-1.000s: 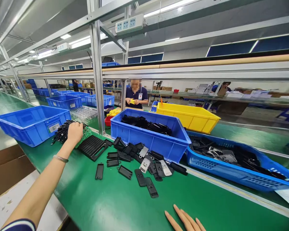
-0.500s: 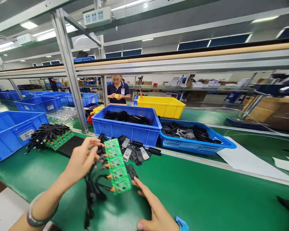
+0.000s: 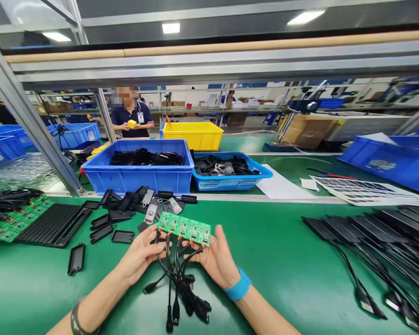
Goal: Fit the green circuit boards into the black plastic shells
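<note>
The left hand (image 3: 141, 255) grips the left end of one circuit board (image 3: 185, 229), five cables (image 3: 187, 286) hanging below the fingers; the right hand (image 3: 219, 261) touches its right end, gripping or not I cannot tell. Beyond the fingertips, one blue bin (image 3: 139, 179) and one blue basket (image 3: 226, 183) sit on a green table (image 3: 265, 242); farther, one co-worker (image 3: 132, 115).
</note>
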A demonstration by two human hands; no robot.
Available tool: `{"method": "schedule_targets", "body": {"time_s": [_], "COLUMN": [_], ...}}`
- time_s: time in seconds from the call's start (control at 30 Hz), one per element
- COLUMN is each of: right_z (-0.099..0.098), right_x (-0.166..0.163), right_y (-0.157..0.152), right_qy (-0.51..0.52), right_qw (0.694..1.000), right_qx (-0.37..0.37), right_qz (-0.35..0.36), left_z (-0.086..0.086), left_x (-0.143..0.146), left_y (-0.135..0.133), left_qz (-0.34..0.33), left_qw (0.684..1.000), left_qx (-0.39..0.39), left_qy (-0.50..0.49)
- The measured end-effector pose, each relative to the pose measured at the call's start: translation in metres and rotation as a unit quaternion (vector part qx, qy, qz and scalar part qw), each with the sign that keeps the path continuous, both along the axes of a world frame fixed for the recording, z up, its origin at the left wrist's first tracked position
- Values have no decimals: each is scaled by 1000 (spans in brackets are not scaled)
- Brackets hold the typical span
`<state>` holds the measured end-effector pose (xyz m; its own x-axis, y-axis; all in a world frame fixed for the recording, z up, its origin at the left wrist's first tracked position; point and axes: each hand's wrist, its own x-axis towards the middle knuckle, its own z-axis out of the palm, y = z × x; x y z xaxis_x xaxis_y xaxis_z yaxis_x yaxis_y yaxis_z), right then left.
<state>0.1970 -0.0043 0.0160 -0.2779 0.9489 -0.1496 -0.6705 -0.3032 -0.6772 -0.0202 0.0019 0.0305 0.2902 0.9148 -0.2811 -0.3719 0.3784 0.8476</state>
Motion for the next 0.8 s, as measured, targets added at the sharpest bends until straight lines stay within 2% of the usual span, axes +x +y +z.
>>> {"method": "schedule_targets", "body": {"time_s": [0.1, 0.23, 0.37, 0.53, 0.8], "right_z": [-8, -17, -17, -13, -16], "right_x": [-1, -5, -10, -12, -21], "right_y": [1, -1, -3, -4, -8], "right_qy": [-41, -72, -122, -168, -253], "right_qw": [999, 996, 989, 982, 967], "right_qx": [-21, -28, -35, -44, 23], "right_qz": [-12, 50, 74, 70, 21], "left_z": [-15, -20, -19, -24, -30], "left_x": [-7, -11, -6, -2, -3], "left_y": [3, 1, -3, -7, -5], "left_qz": [-73, -99, -81, -41, 1], "left_qw": [996, 994, 997, 993, 988], "left_qx": [42, 12, 1, 49, 59], "left_qy": [-11, -49, 15, 96, 142]}}
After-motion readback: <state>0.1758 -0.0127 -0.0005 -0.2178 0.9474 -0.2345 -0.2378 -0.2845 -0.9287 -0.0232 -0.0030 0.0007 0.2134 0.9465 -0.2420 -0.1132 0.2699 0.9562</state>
